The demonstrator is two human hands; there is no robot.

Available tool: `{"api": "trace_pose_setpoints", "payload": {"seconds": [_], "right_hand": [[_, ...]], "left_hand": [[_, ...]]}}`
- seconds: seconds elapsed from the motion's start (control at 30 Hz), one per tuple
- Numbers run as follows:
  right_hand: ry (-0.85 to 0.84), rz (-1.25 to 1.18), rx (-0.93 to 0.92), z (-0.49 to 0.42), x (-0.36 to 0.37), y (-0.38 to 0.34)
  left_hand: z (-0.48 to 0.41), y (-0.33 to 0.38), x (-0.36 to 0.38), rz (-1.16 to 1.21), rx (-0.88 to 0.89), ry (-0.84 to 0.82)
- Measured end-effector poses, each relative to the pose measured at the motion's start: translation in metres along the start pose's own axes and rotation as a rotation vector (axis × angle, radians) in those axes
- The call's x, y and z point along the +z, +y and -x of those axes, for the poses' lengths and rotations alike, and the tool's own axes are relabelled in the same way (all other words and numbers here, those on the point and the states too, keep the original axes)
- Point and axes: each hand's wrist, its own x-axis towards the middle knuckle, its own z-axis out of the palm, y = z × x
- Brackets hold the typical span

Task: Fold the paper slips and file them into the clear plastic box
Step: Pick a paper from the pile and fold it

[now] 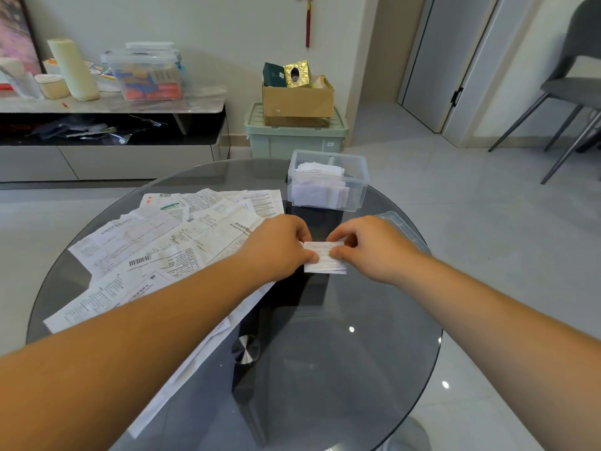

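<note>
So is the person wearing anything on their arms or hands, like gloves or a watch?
No. Both arms are bare as far as the picture shows, with no sleeves in view. The left hand and right hand have no gloves, and no rings, watch or bracelet show.

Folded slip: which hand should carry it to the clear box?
Probably the right hand. Both hands pinch the folded slip, but the clear box stands just beyond on the right hand's side, while the left hand sits over the unfolded papers.
</note>
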Motion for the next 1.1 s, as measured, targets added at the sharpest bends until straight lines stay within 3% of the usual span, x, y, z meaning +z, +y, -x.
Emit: {"api": "trace_pose_setpoints", "payload": {"seconds": [0.2, 0.37, 0.53, 0.73, 1.1], "right_hand": [[0.026, 0.194, 0.001, -0.009, 0.007, 0.001], [0.05, 0.339, -0.227, -0.002, 0.012, 0.001], [0.125, 0.559, -0.408, 0.011, 0.022, 0.011], [0.128, 0.622, -0.387, 0.023, 0.027, 0.015], [0.012, 0.578, -0.247, 0.043, 0.023, 0.007]], "left_hand": [[-0.005, -0.004, 0.008, -0.089, 0.058, -0.008], [0.0, -0.006, 0.007, -0.258, 0.217, 0.015], [0.006, -0.015, 0.011, -0.547, 0.519, 0.102], [0.01, -0.026, 0.009, -0.543, 0.581, 0.097], [0.015, -0.034, 0.008, -0.449, 0.52, 0.08]]}}
